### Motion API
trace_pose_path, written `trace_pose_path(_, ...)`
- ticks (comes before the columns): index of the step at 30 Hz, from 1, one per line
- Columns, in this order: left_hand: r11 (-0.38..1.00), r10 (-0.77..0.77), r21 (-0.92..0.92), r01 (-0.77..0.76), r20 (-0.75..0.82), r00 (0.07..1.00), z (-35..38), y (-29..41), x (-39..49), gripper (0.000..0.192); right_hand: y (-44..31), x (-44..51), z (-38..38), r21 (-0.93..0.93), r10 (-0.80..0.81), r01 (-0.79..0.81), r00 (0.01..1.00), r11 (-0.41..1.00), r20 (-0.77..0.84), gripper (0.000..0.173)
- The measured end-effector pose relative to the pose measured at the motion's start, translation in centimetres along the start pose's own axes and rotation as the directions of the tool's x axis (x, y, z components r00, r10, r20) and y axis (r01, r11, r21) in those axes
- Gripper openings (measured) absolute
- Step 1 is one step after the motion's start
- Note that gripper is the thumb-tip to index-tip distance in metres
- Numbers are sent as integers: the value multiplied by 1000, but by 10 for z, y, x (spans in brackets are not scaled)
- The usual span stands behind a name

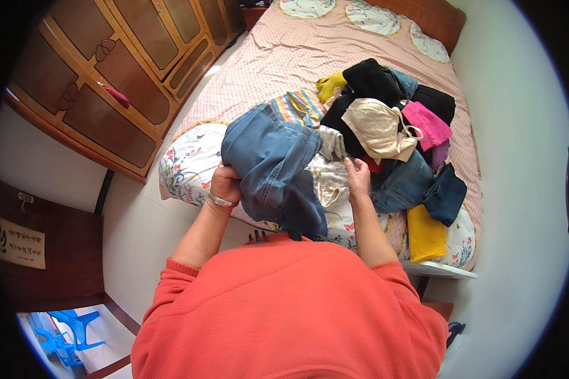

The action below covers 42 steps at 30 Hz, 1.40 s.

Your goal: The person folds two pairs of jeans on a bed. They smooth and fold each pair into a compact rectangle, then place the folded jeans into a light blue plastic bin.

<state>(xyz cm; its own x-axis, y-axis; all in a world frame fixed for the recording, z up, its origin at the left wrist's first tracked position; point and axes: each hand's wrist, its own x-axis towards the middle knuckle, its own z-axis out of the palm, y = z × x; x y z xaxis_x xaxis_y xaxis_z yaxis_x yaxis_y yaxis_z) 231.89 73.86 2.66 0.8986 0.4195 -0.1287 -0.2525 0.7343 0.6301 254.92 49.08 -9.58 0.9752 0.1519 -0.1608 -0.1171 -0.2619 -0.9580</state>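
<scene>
My left hand point(226, 184), with a metal bracelet at its wrist, grips a pair of blue denim jeans point(270, 151) by the left side. The jeans are bunched up and hang over the near edge of the bed. My right hand point(359, 179) is at the edge of the light printed garments, its thumb and fingers close together. Beside it lie a white printed garment point(329, 182) and a grey patterned one point(332, 143). Whether the fingertips pinch cloth is not clear. A striped garment point(298, 108) lies just behind the jeans.
On the bed point(256, 66), a heap holds a cream bra point(374, 125), black clothes point(372, 80), a pink garment point(426, 124) and more jeans point(400, 184). A folded yellow cloth point(426, 234) lies at the near right. A wooden wardrobe point(123, 71) stands left, a white wall point(517, 142) right.
</scene>
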Motion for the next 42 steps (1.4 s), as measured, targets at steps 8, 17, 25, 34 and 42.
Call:
trace_pose_path(8,990,44,-139,-18,185,982,10,23,-12,60,-104,-66,40,606,-353,-252,622,754,699,63)
trace_pose_path(17,999,30,11,-30,40,999,-9,38,-36,59,-172,-81,73,631,-355,-558,529,539,771,29)
trace_pose_path(25,999,40,4,-41,143,989,-8,72,-63,52,-246,-79,108,591,-544,-677,323,439,774,34)
trace_pose_path(34,873,462,214,-438,-78,883,-34,141,-107,69,-273,-169,198,123,-427,-814,-163,567,890,36)
trace_pose_path(42,796,581,327,-509,-181,793,-64,185,-218,67,-287,-273,264,-41,-273,-658,-366,752,889,38)
